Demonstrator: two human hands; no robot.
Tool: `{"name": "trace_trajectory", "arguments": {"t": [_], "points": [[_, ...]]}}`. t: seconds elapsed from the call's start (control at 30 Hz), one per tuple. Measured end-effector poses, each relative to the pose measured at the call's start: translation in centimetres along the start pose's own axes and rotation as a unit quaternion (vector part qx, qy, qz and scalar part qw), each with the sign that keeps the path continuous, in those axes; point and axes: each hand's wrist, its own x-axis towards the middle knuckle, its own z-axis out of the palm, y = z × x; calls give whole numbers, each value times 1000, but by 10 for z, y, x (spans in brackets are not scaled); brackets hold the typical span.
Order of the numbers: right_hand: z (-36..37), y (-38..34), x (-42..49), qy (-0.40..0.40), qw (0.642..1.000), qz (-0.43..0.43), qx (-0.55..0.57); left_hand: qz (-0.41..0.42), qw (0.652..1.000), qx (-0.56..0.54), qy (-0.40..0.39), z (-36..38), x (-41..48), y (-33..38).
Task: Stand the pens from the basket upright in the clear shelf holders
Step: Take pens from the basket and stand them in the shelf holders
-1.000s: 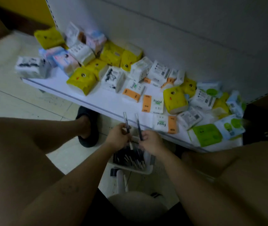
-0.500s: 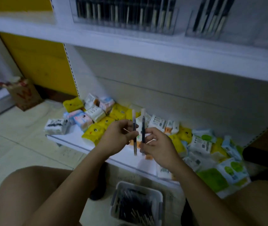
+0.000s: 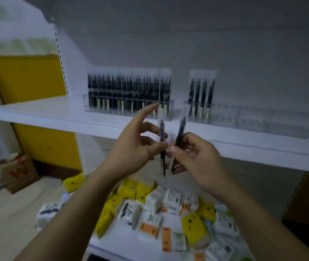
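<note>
Head view, as I read it from the remote station. Both hands are raised in front of the upper shelf (image 3: pixel 37 110), close together at mid-frame, each with one dark pen.

The left hand (image 3: pixel 134 147) pinches the left pen (image 3: pixel 162 140) between the thumb and the curled fingers (image 3: pixel 150 129). Its forefinger is stretched out straight towards the left holder (image 3: pixel 112 112). This pen stands nearly upright, with its lower end below the hand.

The right hand (image 3: pixel 197 157) pinches the right pen (image 3: pixel 180 132) between the thumb and the bent fingers (image 3: pixel 191 142). This pen tilts, with its top leaning to the right. The two pens are just beside each other; I cannot tell whether they touch, since the frame is blurred.

Both pens are in the air, below and in front of the clear holders, and not in any compartment.

The left holder is packed with a row of upright pens (image 3: pixel 129 89). The right holder (image 3: pixel 262 121) has four upright pens (image 3: pixel 201 95) at its left end. Both holders stand on the upper shelf, well apart from the hands.

On the lower shelf (image 3: pixel 123 243) lie scattered tissue packets (image 3: pixel 149 210) in yellow, white and orange. At the left are a yellow panel (image 3: pixel 27 76) and, on the floor, a cardboard box (image 3: pixel 18 172)
</note>
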Motion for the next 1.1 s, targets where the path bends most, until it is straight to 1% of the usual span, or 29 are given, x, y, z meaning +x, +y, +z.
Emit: {"name": "trace_trajectory", "arguments": {"t": [0.13,0.3,0.37,0.5,0.57,0.7,0.8,0.87,0.93,1.0,1.1], "points": [[-31,-25,23,38,998,-24,-40,46,998,47,-17,-1,39,28],[-75,-51,55,86,995,-26,-39,89,995,40,-29,8,89,51],[-93,-60,67,99,993,-29,-62,94,994,38,-25,14,108,57],[-125,-73,92,128,985,-64,-94,119,992,47,-3,29,147,67],[-138,-78,104,132,985,-67,-93,135,989,56,8,36,163,72],[-156,-77,130,144,982,-83,-92,134,990,46,20,53,190,76],[-167,-74,146,179,965,-116,-151,138,988,56,45,66,207,77],[-176,-72,156,195,955,-122,-188,148,985,72,59,74,217,77],[-184,-69,165,197,955,-120,-185,163,980,94,69,80,226,78],[-189,-65,172,190,960,-112,-172,176,976,115,61,85,236,79],[-193,-52,179,184,960,-103,-183,176,970,161,38,94,248,74]]}}
